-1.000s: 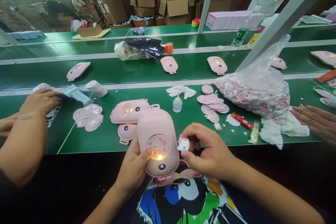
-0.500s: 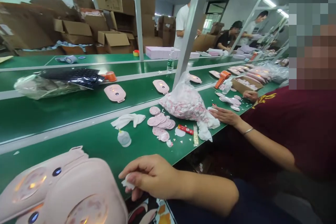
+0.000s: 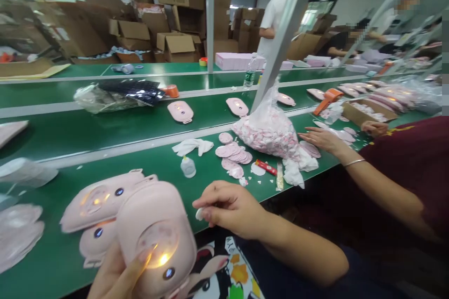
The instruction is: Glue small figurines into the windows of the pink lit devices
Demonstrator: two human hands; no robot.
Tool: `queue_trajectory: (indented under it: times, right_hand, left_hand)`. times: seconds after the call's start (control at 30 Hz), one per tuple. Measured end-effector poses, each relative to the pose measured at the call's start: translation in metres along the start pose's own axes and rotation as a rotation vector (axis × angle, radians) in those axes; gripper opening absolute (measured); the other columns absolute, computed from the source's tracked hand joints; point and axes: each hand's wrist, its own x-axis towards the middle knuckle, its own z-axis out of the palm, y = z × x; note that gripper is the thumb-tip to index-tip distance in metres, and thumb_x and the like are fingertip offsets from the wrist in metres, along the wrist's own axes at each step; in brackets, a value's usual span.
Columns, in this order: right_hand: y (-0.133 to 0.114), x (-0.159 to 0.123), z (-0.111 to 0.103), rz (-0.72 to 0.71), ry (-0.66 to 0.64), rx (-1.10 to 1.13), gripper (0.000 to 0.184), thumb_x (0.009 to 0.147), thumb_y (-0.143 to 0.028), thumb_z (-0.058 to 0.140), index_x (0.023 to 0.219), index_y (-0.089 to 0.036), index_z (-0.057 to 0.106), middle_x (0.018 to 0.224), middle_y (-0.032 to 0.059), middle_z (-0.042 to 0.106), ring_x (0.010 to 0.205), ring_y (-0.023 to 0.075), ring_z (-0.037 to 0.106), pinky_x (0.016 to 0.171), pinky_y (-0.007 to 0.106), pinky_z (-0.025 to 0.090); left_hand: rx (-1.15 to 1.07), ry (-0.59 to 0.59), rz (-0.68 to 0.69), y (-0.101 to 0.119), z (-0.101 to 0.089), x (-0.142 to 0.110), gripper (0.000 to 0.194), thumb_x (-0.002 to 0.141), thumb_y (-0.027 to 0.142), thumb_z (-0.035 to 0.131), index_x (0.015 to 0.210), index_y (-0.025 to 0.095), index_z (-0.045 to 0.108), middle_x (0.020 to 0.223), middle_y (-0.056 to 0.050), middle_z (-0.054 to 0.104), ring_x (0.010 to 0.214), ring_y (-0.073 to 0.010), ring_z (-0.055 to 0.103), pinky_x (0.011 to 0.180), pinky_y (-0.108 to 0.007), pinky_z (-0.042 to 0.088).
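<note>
1. At the far left, on the green conveyor belt [image 3: 42,266], a blurred stack of pale pink discs [image 3: 17,238] lies at the edge of the view.
2. Just right of that stack, two pink cases [image 3: 93,205] lie on the belt, one partly over the other. The upper one has a softly lit round window.
3. The left hand [image 3: 112,273] comes up from the bottom edge, holding a third pink case [image 3: 156,238] tilted in front of those two. The thumb [image 3: 142,259] lies across its face, beside the glowing round window. The other fingers are hidden behind the case, so how wide they spread cannot be told.
4. Beyond the held case stands a small squeeze bottle [image 3: 188,167], with a white rag [image 3: 192,147] just above it.
5. The right hand [image 3: 231,205] hangs over the belt's near edge, above a printed shirt [image 3: 224,266]. Its fingers [image 3: 213,201] are curled narrow, pinching a small white piece [image 3: 199,214] that is mostly hidden.
6. Farther along lies a loose pile of pink discs [image 3: 231,154], with a red tube [image 3: 265,167] to its right.
7. Behind them sits a clear plastic bag [image 3: 268,131] packed with pink-and-white pieces.
8. At the right, a co-worker's hand [image 3: 321,140] rests with fingers spread near more pink discs [image 3: 342,134]. The co-worker's other hand [image 3: 373,127] lies just beside a cardboard tray [image 3: 368,111].
</note>
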Motion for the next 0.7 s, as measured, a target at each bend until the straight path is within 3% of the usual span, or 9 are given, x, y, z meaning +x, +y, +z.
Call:
queue_trajectory:
  times: [0.13, 0.27, 0.37, 0.53, 0.7]
  right_hand:
    - [-0.017, -0.005, 0.008, -0.289, -0.038, -0.483, 0.024, 0.081, -0.012, 0.064, 0.104, -0.018, 0.070, 0.090, 0.0023, 0.064, 0.076, 0.0104, 0.062, 0.065, 0.022, 0.053]
    - [-0.019, -0.003, 0.020, -0.658, -0.090, -0.897, 0.011, 0.090, -0.008, 0.058, 0.095, -0.013, 0.067, 0.089, 0.0064, 0.067, 0.082, 0.0158, 0.060, 0.073, 0.029, 0.052]
    - [-0.016, -0.003, 0.029, -0.834, -0.113, -1.089, 0.017, 0.094, -0.011, 0.051, 0.096, -0.011, 0.068, 0.092, 0.0098, 0.068, 0.082, 0.0198, 0.057, 0.070, 0.034, 0.048]
    - [-0.011, -0.004, 0.033, -0.887, -0.217, -1.184, 0.020, 0.096, -0.014, 0.050, 0.104, -0.013, 0.069, 0.103, 0.0092, 0.070, 0.093, 0.0240, 0.056, 0.080, 0.038, 0.044]
    - [-0.007, -0.007, 0.033, -0.899, -0.209, -1.175, 0.022, 0.097, -0.012, 0.047, 0.102, -0.013, 0.069, 0.104, 0.0086, 0.071, 0.095, 0.0237, 0.055, 0.085, 0.038, 0.041]
  left_hand:
    - [-0.099, -0.097, 0.003, 0.005, 0.019, -0.011, 0.082, 0.072, 0.033, 0.082, 0.145, 0.025, 0.046, 0.124, -0.011, 0.070, 0.109, -0.0322, 0.067, 0.089, -0.040, 0.058]
    - [-0.195, -0.238, 0.047, -0.003, 0.027, -0.014, 0.069, 0.081, 0.030, 0.076, 0.143, 0.026, 0.047, 0.131, -0.011, 0.065, 0.119, -0.0312, 0.061, 0.100, -0.042, 0.050]
    - [-0.248, -0.283, 0.045, -0.008, 0.028, -0.017, 0.062, 0.085, 0.029, 0.073, 0.141, 0.026, 0.048, 0.134, -0.010, 0.063, 0.124, -0.0305, 0.058, 0.104, -0.044, 0.046]
    - [-0.324, -0.314, 0.064, -0.010, 0.025, -0.018, 0.058, 0.089, 0.025, 0.068, 0.143, 0.027, 0.047, 0.136, -0.009, 0.062, 0.127, -0.0288, 0.055, 0.106, -0.042, 0.043]
    - [-0.337, -0.336, 0.052, -0.008, 0.025, -0.016, 0.063, 0.089, 0.025, 0.068, 0.146, 0.025, 0.043, 0.135, -0.010, 0.063, 0.128, -0.0294, 0.055, 0.106, -0.042, 0.042]
